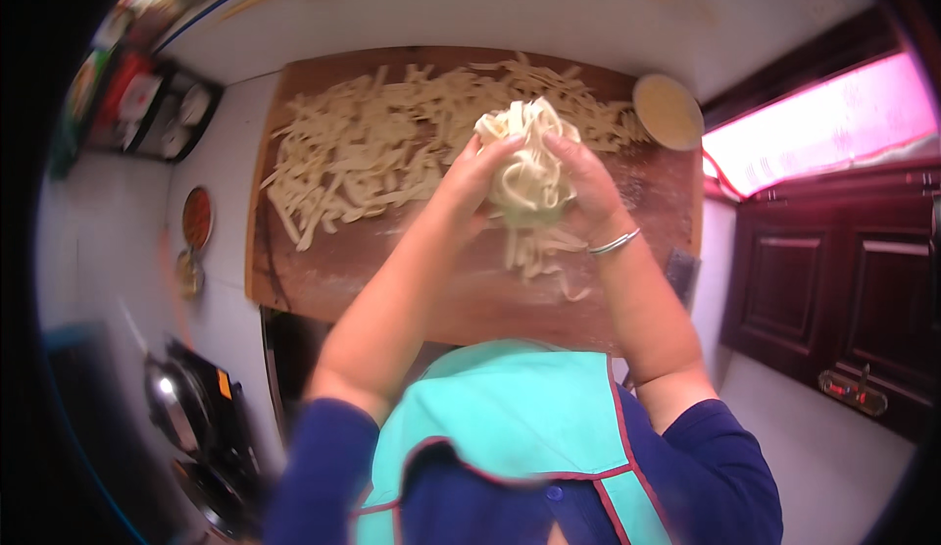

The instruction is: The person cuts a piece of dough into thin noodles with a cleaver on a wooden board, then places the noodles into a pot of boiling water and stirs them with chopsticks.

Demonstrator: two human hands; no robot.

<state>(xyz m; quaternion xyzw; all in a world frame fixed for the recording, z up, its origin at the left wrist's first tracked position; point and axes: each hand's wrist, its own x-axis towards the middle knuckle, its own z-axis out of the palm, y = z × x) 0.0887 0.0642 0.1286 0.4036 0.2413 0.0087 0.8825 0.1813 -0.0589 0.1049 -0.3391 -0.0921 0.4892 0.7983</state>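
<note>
Between my two hands, raised above the board, is a bundle of pale flat noodles point(532, 168), some strands hanging down below it. My left hand point(472, 174) grips the bundle from the left, thumb on top. On the other side my right hand point(586, 177) presses into it, with a silvery bracelet point(616, 242) on the wrist. Under them lies a brown wooden board point(392, 275) dusted with flour. Loose cut noodles point(363, 148) spread over its far and left parts. My fingertips are hidden behind the bundle.
A round bowl or plate with yellowish contents point(668, 112) sits at the board's far right corner. To the left are a small dish with reddish contents point(198, 217), a dark rack point(176, 109) and, nearer, a shiny pan lid point(174, 408). Dark cabinet doors point(833, 280) stand on the right.
</note>
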